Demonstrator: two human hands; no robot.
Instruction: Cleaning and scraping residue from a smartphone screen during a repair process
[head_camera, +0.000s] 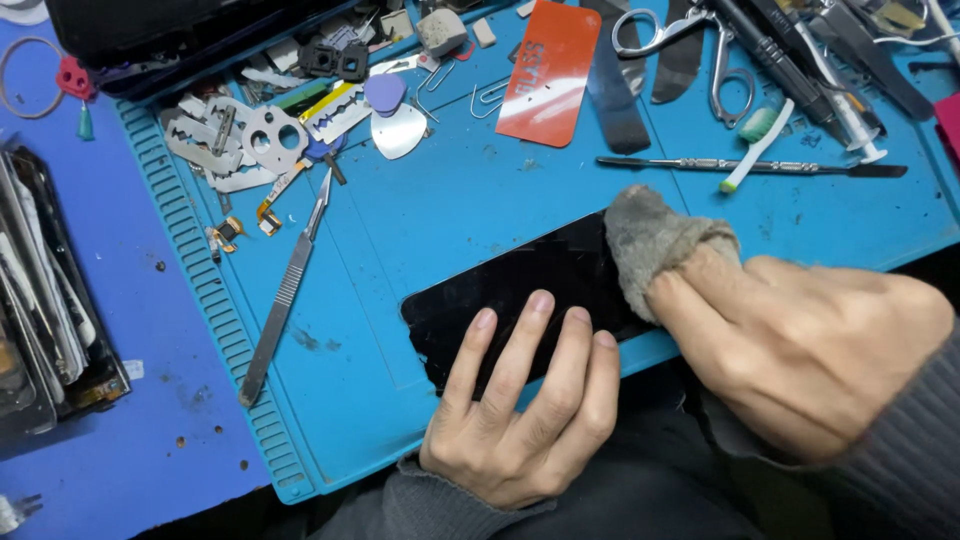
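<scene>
Electronics repair workbench: a blue ribbed work mat (200, 290) carries a scalpel (285, 290), scissors (690, 40), a metal spudger (750, 166), picks and small parts at far.

The right hand (800, 350) and the grey cloth (655, 245) it is pressing down are covering the right end of the black phone screen (510, 295), while the left hand (520, 410) is hiding part of its near edge. The picture's top edge is cutting off the scissors (690, 40) and the dark case (170, 30). The stack of phone parts (45, 290) is running off the left edge.
</scene>
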